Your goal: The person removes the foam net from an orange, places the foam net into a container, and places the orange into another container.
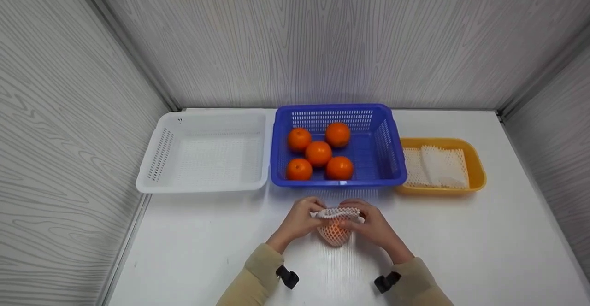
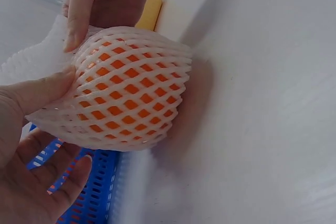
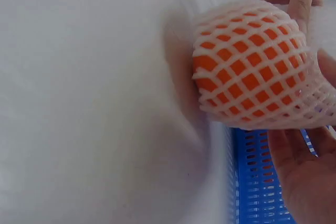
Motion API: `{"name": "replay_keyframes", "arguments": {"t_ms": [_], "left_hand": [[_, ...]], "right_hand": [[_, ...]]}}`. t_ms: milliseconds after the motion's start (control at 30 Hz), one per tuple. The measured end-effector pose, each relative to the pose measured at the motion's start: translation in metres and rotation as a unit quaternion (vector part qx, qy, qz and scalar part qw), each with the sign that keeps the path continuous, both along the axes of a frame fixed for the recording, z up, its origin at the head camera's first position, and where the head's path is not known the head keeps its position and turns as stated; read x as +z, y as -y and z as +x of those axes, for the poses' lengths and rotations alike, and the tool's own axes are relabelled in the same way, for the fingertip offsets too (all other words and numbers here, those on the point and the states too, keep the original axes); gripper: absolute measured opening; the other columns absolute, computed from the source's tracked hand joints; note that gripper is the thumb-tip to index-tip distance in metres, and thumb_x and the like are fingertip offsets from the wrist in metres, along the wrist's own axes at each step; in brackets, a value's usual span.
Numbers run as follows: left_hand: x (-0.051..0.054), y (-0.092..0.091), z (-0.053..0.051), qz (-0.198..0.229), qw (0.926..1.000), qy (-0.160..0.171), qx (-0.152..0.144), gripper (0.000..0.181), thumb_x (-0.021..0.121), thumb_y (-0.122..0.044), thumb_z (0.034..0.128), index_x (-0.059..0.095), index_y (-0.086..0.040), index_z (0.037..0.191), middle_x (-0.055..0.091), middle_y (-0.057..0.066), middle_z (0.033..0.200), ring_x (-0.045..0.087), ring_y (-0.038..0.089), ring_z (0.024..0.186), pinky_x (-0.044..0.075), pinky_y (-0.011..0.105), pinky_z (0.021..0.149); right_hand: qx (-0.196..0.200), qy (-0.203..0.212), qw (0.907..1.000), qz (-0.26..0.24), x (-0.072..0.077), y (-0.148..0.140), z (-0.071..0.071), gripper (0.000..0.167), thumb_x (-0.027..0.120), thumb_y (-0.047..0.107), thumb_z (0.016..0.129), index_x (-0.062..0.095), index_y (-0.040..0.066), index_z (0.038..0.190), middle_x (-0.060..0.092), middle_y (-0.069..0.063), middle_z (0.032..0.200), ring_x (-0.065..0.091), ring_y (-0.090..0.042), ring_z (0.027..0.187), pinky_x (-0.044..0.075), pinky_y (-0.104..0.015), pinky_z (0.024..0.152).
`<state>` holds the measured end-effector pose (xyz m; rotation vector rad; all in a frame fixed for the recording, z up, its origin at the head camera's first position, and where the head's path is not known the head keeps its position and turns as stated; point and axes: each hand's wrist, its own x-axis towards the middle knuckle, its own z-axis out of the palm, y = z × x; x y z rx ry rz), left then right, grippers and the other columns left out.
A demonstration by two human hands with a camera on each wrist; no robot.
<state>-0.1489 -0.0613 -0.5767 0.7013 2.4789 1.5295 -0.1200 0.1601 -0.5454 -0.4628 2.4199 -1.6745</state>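
An orange sits inside a white foam net sleeve, low over the white table in front of the blue basket. The net's mesh is stretched round the fruit, while its loose mouth stands toward the basket. On the left side, my left hand holds the net near its mouth, thumb on the near face. My right hand grips it from the right, its thumb against the mesh. Both wrist views show the thumbs on the net; parts of the fingers behind it are hidden.
A blue basket holds several bare oranges beyond the hands. To its left stands a white basket. On the right, a yellow tray contains flat foam nets. Grey wood-grain panels enclose the table's back and sides.
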Motion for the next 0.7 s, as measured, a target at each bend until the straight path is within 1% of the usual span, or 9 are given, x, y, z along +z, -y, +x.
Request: {"name": "replay_keyframes", "arguments": {"t_ms": [67,167,233,300,433,533,567,633,700], "left_hand": [[-0.0002,0.0002,0.0000,0.009,1.0000,-0.001,0.003,0.007,0.080,-0.005,0.0760,0.080,-0.006,0.083,0.065,-0.003,0.086,0.060,0.013,0.085,0.049,0.032,0.083],[-0.0014,0.0004,0.0002,0.023,0.9997,0.001,0.003,0.012,0.076,0.002,0.0766,0.080,-0.005,0.085,0.066,-0.003,0.084,0.060,0.012,0.083,0.050,0.030,0.080],[-0.0013,0.0008,0.0009,0.029,0.9996,0.002,0.001,0.017,0.072,0.006,0.0768,0.080,-0.005,0.087,0.067,-0.002,0.085,0.061,0.011,0.083,0.051,0.028,0.076],[-0.0008,0.0011,0.0013,0.030,0.9995,0.000,-0.002,0.020,0.069,0.007,0.0763,0.079,-0.005,0.088,0.068,-0.002,0.087,0.061,0.011,0.084,0.052,0.028,0.074],[0.0004,0.0015,0.0009,0.019,0.9997,0.011,-0.007,0.015,0.076,-0.005,0.0793,0.078,-0.007,0.094,0.067,-0.001,0.094,0.060,0.014,0.089,0.053,0.033,0.075],[0.0008,0.0017,0.0002,-0.003,0.9994,0.031,-0.014,0.030,0.083,-0.021,0.0786,0.076,-0.009,0.105,0.065,-0.002,0.103,0.058,0.015,0.097,0.051,0.036,0.081],[0.0005,0.0018,0.0000,-0.010,0.9992,0.033,-0.017,0.032,0.084,-0.023,0.0778,0.076,-0.010,0.106,0.064,-0.003,0.104,0.058,0.015,0.098,0.051,0.036,0.082],[0.0002,0.0018,0.0001,-0.020,0.9990,0.035,-0.020,0.034,0.085,-0.025,0.0766,0.076,-0.010,0.105,0.063,-0.003,0.105,0.057,0.015,0.099,0.050,0.037,0.083],[0.0000,0.0017,0.0004,-0.020,0.9991,0.031,-0.021,0.026,0.085,-0.023,0.0764,0.077,-0.009,0.097,0.063,-0.002,0.102,0.057,0.015,0.097,0.050,0.036,0.084]], "right_hand": [[0.010,0.005,0.9999,0.001,-0.0013,-0.0032,0.0003,0.036,0.080,0.007,0.080,0.070,-0.001,0.113,0.061,-0.019,0.123,0.053,-0.034,0.116,0.044,-0.051,0.089],[0.018,0.004,0.9998,-0.001,-0.0032,-0.0056,0.0009,0.030,0.081,0.005,0.079,0.073,-0.003,0.107,0.060,-0.022,0.123,0.052,-0.039,0.117,0.043,-0.056,0.093],[0.018,-0.001,0.9998,-0.003,-0.0037,-0.0055,0.0014,0.022,0.080,0.004,0.079,0.075,-0.003,0.100,0.061,-0.023,0.121,0.054,-0.041,0.117,0.044,-0.054,0.094],[0.012,-0.010,0.9999,-0.003,-0.0032,-0.0045,0.0017,0.016,0.080,0.003,0.080,0.076,-0.002,0.094,0.063,-0.023,0.118,0.056,-0.040,0.114,0.046,-0.048,0.094],[-0.007,-0.030,0.9995,-0.004,-0.0022,-0.0021,0.0013,0.009,0.079,0.001,0.080,0.076,-0.001,0.088,0.066,-0.019,0.110,0.059,-0.037,0.107,0.048,-0.035,0.089],[-0.019,-0.035,0.9992,-0.002,-0.0021,-0.0006,0.0005,0.009,0.079,0.000,0.079,0.076,0.000,0.087,0.067,-0.013,0.106,0.060,-0.032,0.102,0.049,-0.032,0.088],[-0.021,-0.035,0.9991,-0.001,-0.0021,-0.0001,0.0003,0.009,0.079,0.000,0.079,0.076,0.000,0.088,0.067,-0.012,0.105,0.060,-0.030,0.102,0.049,-0.033,0.088],[-0.023,-0.034,0.9991,0.002,-0.0017,0.0012,0.0002,0.010,0.079,0.001,0.080,0.075,0.001,0.089,0.067,-0.010,0.104,0.060,-0.027,0.101,0.049,-0.033,0.089],[-0.021,-0.036,0.9991,0.001,-0.0018,0.0019,0.0004,0.011,0.078,0.001,0.081,0.075,0.001,0.091,0.066,-0.010,0.104,0.060,-0.025,0.101,0.049,-0.033,0.088]]}}
